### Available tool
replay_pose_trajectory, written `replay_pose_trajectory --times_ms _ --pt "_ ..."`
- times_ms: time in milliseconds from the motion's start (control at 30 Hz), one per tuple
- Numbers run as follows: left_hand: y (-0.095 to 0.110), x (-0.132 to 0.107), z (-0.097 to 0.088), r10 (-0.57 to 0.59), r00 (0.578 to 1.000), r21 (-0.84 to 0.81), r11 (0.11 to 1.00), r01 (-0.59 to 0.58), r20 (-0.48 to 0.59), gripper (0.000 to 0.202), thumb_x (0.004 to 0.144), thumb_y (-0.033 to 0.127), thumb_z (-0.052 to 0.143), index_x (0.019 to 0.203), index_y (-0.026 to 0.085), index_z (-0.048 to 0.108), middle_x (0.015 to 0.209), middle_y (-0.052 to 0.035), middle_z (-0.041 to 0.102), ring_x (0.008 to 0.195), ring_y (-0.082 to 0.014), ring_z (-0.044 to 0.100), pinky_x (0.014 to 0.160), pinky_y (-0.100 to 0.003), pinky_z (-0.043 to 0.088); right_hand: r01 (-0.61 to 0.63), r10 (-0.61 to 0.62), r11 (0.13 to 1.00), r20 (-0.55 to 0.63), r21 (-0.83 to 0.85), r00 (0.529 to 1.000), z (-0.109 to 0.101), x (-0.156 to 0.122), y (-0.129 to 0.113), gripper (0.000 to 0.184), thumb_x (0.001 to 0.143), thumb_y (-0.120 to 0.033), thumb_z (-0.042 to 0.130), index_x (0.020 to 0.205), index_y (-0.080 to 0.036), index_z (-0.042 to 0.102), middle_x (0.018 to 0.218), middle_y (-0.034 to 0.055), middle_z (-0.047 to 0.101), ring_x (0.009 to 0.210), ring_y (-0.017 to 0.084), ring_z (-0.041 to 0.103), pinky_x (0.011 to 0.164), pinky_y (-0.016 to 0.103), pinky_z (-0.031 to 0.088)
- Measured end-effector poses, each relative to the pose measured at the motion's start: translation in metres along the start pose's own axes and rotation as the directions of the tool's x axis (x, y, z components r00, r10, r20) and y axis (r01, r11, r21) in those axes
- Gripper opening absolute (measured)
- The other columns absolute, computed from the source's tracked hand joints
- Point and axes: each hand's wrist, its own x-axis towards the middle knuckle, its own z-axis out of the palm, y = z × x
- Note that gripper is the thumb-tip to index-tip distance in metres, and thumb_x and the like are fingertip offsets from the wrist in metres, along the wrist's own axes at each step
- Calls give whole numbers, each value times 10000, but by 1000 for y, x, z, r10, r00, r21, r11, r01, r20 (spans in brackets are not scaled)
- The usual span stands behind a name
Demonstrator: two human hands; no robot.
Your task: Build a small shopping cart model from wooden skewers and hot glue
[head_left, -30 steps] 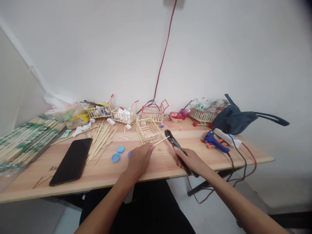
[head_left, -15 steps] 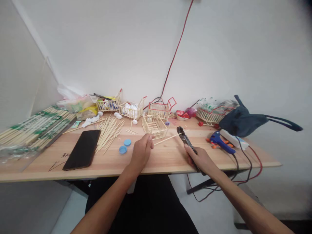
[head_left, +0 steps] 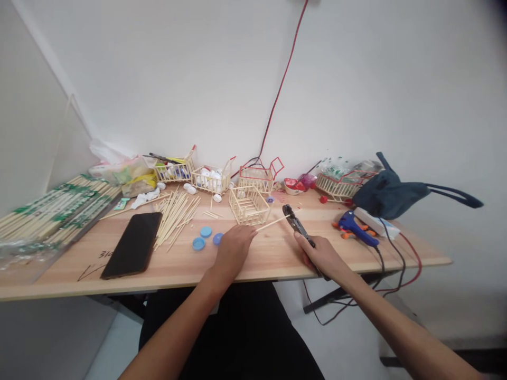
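My left hand [head_left: 236, 247] pinches one end of a thin wooden stick [head_left: 271, 224] just above the table. The stick's far end lies at the jaws of dark pliers-like cutters [head_left: 297, 221]. Those cutters are gripped by their handles in my right hand [head_left: 320, 255], whose fingers wrap round them. Behind my left hand stands a small open basket built of sticks [head_left: 249, 206]. Blue bottle caps [head_left: 205, 231] lie just left of that hand, one partly covered by it. Whether the jaws press on the stick I cannot tell.
Loose sticks [head_left: 176, 217] and a black phone [head_left: 132, 245] lie to the left, with bagged sticks [head_left: 67, 206] beyond. Stick-built carts [head_left: 209, 179] line the wall. At right are a blue glue gun [head_left: 358, 228], cables and a dark cloth bag [head_left: 392, 194].
My left hand has moved slightly right and closer to the cutters, sliding along so less stick shows between them. A darker blue cap has come into view beside it.
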Motion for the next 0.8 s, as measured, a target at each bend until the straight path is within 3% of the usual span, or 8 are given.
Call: replay_pose_trajectory --times_ms 800 --pt "-1 -1 2 17 1000 50 999 -17 10 263 984 224 394 924 167 643 936 -69 717 871 -196 661 801 -326 520 13 -14 999 -23 -31 1000 1 1 -3 714 896 -693 311 401 -205 474 387 46 535 453 162 558 613 275 406"
